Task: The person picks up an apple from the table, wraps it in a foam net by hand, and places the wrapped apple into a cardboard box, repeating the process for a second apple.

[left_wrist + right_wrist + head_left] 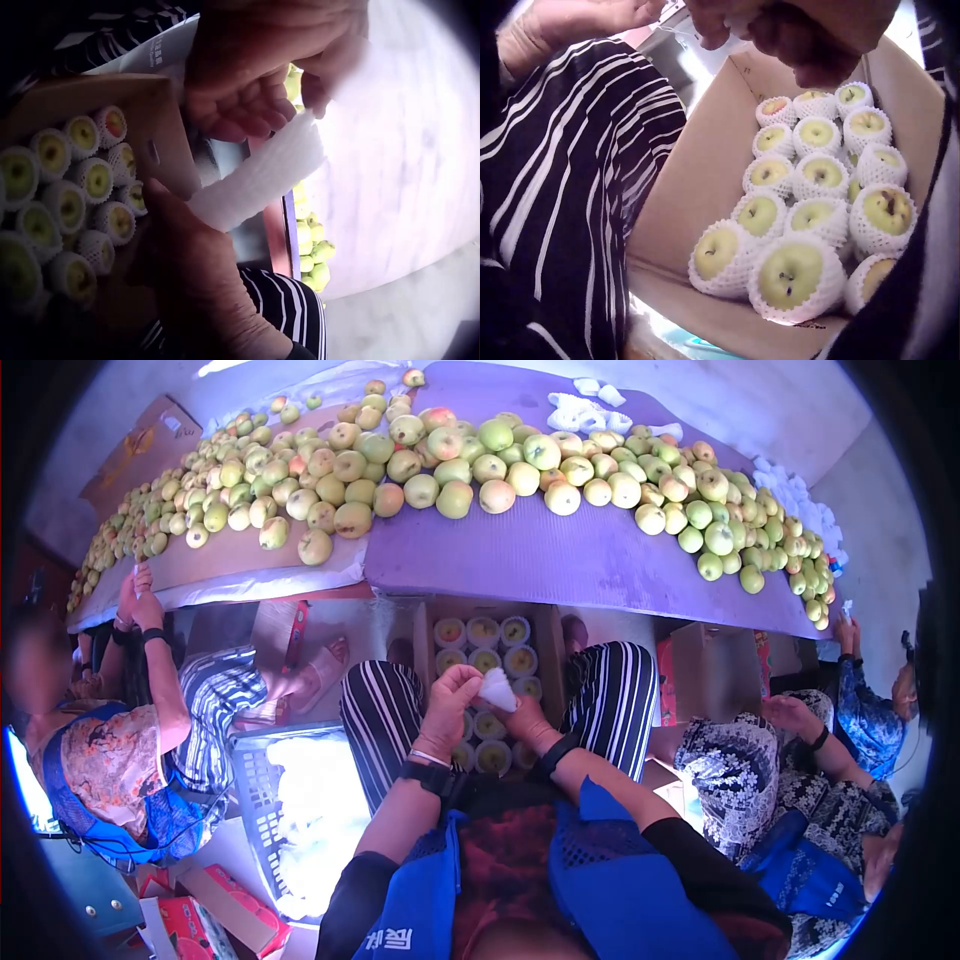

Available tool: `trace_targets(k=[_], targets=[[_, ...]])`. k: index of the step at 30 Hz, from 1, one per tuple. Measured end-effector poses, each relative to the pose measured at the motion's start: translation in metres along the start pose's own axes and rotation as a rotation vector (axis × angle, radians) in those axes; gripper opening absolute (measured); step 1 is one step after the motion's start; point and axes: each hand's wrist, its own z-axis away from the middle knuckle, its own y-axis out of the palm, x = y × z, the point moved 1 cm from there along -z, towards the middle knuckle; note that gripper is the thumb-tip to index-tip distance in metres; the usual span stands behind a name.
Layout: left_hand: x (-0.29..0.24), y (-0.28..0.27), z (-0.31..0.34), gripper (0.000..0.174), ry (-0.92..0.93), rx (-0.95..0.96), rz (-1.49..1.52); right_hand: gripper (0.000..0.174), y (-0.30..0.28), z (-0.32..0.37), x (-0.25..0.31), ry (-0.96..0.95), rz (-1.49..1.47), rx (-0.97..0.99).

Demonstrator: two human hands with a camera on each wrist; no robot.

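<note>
Above the open carton [686, 195], between two knees in striped cloth, a white foam sleeve [500, 691] is held slantwise between two hands. Left hand [447, 705]: thumb and finger close in a pinch on one end of the sleeve, the other fingers loosely bent. Right hand [527, 724]: thumb and fingers closed on the opposite end. The sleeve looks flattened, and no fruit shows inside it. Within the carton, sleeved apples [821, 172] sit side by side in rows, their tops exposed; bare apples [454, 500] lie heaped on the purple-covered table [600, 570] beyond. To the person's left stands a grey basket [250, 785] containing white material, its exact nature unclear. The step in hand is judged to be the readying of one sleeve, before an apple is inserted. The next move would call for spreading the sleeve's mouth, with one hand keeping it open while the other brings over a bare apple; a light pull is advisable, since thin foam may tear or fold inward at the rim
</note>
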Motion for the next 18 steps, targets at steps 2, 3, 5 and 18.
trace_targets(k=[2,3,5,18], targets=[[0.002,-0.003,0.0,0.013,-0.049,0.001,-0.007,0.029,-0.003,-0.001,0.002,-0.006,-0.071,-0.038],[0.002,-0.003,0.001,0.013,-0.045,-0.001,-0.01,0.029,-0.003,-0.001,0.004,-0.011,-0.072,-0.037],[0.002,-0.001,0.002,0.013,-0.058,0.002,-0.001,0.028,-0.004,0.0,0.005,0.061,0.013,-0.023],[0.013,-0.003,-0.002,0.011,-0.217,0.015,0.305,0.027,-0.003,-0.004,0.0,-0.001,0.158,-0.05]])
